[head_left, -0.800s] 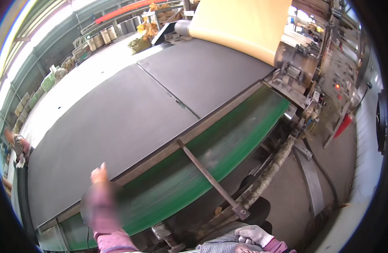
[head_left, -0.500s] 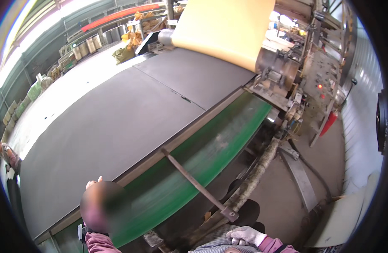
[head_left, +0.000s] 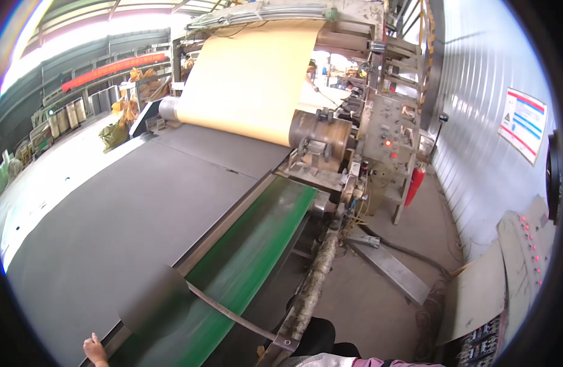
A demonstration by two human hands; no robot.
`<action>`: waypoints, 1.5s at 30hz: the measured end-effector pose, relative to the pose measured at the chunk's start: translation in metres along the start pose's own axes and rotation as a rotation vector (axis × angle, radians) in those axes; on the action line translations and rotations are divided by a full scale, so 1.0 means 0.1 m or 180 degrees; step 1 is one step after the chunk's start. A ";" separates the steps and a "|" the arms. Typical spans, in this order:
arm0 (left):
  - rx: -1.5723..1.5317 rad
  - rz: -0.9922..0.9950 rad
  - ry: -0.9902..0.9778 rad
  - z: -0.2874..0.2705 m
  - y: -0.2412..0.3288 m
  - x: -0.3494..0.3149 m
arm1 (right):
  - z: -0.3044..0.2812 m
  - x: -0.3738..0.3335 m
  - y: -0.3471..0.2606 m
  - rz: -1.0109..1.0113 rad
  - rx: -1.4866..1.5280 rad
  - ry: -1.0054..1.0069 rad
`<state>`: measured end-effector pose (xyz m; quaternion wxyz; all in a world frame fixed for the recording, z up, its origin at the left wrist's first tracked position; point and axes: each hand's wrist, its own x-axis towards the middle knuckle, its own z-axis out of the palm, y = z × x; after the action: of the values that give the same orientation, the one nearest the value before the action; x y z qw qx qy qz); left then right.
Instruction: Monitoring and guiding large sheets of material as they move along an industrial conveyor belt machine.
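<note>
At the lower left, my left hand (head_left: 95,350) is at the near edge of a wide dark grey sheet (head_left: 140,208). Its fingers look curled, one of them raised, and anything within them is hidden. My right hand (head_left: 333,361) in a pale glove barely enters at the lower edge, with a pink sleeve beside it; its fingers do not show. The sheet has a seam with a small dark slit near its far end. Beyond it hangs a broad yellow sheet (head_left: 244,79) over a roller. A blurred patch covers part of the sheet's near edge.
A green belt (head_left: 251,238) runs beside the sheet, crossed by a metal bar (head_left: 232,313). A worn pipe (head_left: 315,281) lies alongside. Right are a control panel (head_left: 385,131) with red lights, a red fire extinguisher (head_left: 416,183), a metal beam (head_left: 391,275) on the floor and a cabinet (head_left: 529,244).
My view has swung right and upward, bringing in the wall sign and cabinet. My left hand sits lower in view. The gloved right hand, its fingers visible before, is now mostly cut off.
</note>
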<state>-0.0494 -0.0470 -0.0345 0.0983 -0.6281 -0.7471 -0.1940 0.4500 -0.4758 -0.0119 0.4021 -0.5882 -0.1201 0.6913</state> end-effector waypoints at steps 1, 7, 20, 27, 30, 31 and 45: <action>-0.0189 0.0193 0.0153 0.01 0.09 -0.04 | 0.00 0.01 0.00 0.0006 -0.0028 -0.0026; -0.0428 0.0706 -0.0072 -0.20 1.42 -0.24 | -0.10 0.01 0.02 0.0067 -0.0043 -0.0038; -0.0335 0.1029 -0.0404 0.00 3.52 -0.40 | -0.14 -0.04 0.04 0.0135 -0.0033 -0.0029; -0.1326 0.2872 -0.0850 0.17 3.60 -0.15 | -0.16 -0.14 0.04 0.0159 -0.0046 0.0013; -0.0271 0.3046 0.0040 0.35 2.54 -0.07 | -0.13 -0.10 0.02 0.0260 -0.0130 -0.0064; 0.0096 0.2794 0.0016 0.33 2.04 -0.02 | -0.10 -0.07 0.01 0.0313 -0.0205 -0.0121; -0.0382 0.0961 -0.1095 -0.43 2.29 -0.19 | 0.11 0.01 -0.01 0.0187 0.0434 0.0314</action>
<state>0.1740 -0.0509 0.0355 -0.0401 -0.7613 -0.6376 -0.1113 0.4406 -0.4712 -0.0091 0.4262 -0.5961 -0.0356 0.6796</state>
